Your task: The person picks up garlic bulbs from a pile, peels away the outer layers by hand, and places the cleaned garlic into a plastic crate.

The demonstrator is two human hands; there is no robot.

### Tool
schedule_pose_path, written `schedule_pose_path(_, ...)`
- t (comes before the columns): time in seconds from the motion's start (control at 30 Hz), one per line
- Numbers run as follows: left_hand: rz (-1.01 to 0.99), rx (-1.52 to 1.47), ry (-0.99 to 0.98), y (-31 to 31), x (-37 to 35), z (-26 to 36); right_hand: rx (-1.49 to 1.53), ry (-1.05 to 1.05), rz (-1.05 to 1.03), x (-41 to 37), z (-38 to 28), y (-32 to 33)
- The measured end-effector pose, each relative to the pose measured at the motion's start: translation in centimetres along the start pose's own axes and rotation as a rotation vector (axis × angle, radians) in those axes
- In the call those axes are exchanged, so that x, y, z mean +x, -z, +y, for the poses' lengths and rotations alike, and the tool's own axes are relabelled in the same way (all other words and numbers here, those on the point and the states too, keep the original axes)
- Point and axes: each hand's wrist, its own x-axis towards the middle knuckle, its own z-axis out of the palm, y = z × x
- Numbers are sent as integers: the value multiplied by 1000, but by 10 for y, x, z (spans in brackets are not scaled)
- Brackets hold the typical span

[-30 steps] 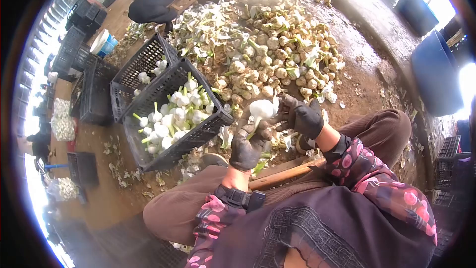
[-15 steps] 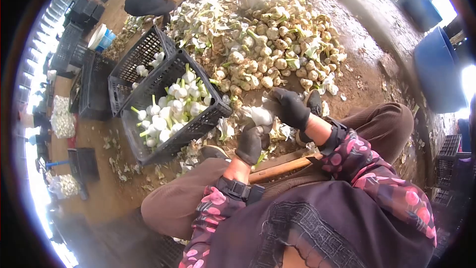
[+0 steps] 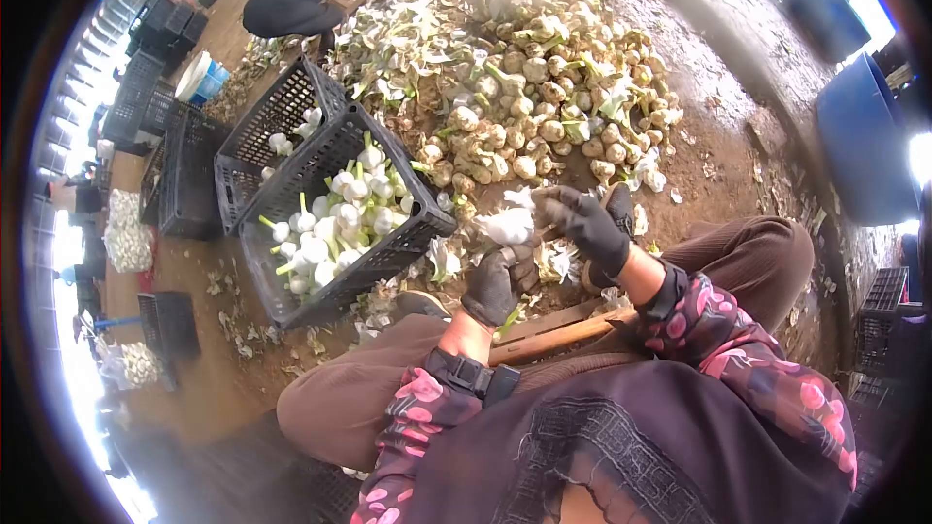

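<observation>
Left hand grasps the garlic bulb near the closer black crate; the right hand is beside it, its hold unclear. Likely light, firm but bruisable, the bulb suits cupping from below.

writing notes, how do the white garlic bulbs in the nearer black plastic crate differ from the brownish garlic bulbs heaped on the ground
The white garlic bulbs look clean; the brownish garlic bulbs look soiled. The white bulbs sit in the nearer black plastic crate; the brownish bulbs lie on the ground. Both look rounded.
</observation>
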Motion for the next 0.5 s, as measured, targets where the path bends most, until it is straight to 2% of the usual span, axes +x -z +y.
schedule_pose_path(0.03, 0, 2, 3, -9, 0, 2, 34, 103, -42, -4, 0, -11)
schedule_pose_path(0.1, 201, 282, -168, -23, -1, -2, -486, 570, -29, -1, 4, -15)
schedule_pose_path(0.13, 162, 248, -74, -12, 1, -4, -439, 399, -14, -4, -8, -18)
schedule_pose_path(0.17, 162, 251, -67, -9, 0, -4, -263, 322, 23, 3, -1, -12)
schedule_pose_path(0.23, 99, 135, 17, -20, -7, 2, -456, 394, -49, 3, -24, -9)
schedule_pose_path(0.27, 28, 69, 20, -14, -5, -3, -803, 470, 53, 12, -19, -1)
schedule_pose_path(0.3, -140, 64, 83, -7, -6, -3, -1151, 534, 159, 24, -7, 10)
schedule_pose_path(0.33, -209, 56, 81, -14, -10, -4, -1222, 405, 297, 36, 8, 25)
schedule_pose_path(0.37, -284, 54, 77, -20, -13, 0, -1164, 257, 446, 42, 24, 41)
schedule_pose_path(0.43, -295, -14, 92, -13, -8, 0, -951, 57, 356, 27, 16, 47)
schedule_pose_path(0.47, -297, -100, 101, -9, -9, -3, -950, 50, 348, 24, 15, 43)
schedule_pose_path(0.5, -294, -105, 94, -7, -8, -4, -696, -159, 305, 25, 11, 38)
